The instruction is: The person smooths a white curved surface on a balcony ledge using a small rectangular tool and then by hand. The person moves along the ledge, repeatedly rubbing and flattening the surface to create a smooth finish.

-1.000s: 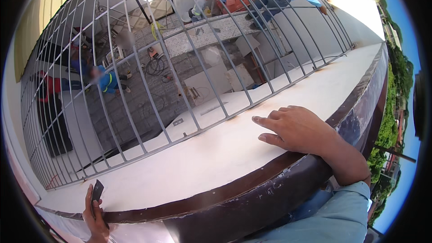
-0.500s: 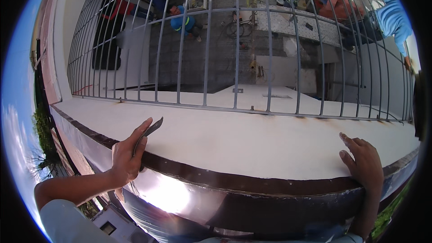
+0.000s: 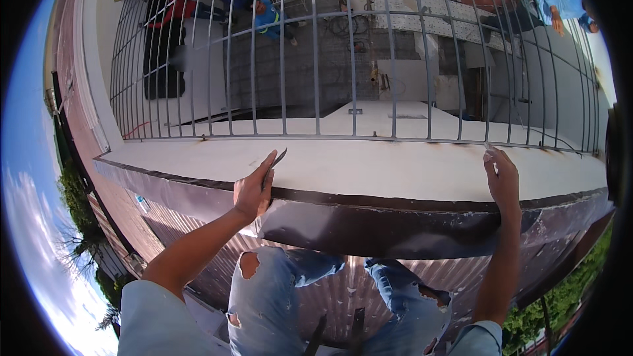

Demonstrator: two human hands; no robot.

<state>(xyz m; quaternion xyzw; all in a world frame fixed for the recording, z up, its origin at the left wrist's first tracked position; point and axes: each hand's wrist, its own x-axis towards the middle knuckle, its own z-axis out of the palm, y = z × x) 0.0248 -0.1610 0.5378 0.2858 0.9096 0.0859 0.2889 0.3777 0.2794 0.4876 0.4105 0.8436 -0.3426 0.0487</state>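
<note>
My left hand (image 3: 253, 190) is closed around a thin dark metal blade (image 3: 278, 158), whose tip sticks up past the fingers. It rests at the brown outer edge of a white ledge (image 3: 382, 170). Whether the blade has a handle is hidden in the palm. My right hand (image 3: 504, 175) reaches over the ledge, with its fingertips near the foot of the grey bars (image 3: 353, 72). Its fingers are bent and apart, with a gap by the thumb; I see nothing held.
Below my hands, a dark metal fascia (image 3: 369, 232) borders the ledge. My jeans-clad legs (image 3: 270, 296) are over corrugated metal sheeting (image 3: 349, 290). Beyond the bars, far down, are a person in blue (image 3: 267, 18), other people, cables and a speckled white slab (image 3: 428, 23). Rust stains mark the bars' lower rail.
My view has shifted, bringing my legs in. The left hand with the blade is further right in view. My right hand has moved forward to the bars' foot. A person at far right has moved.
</note>
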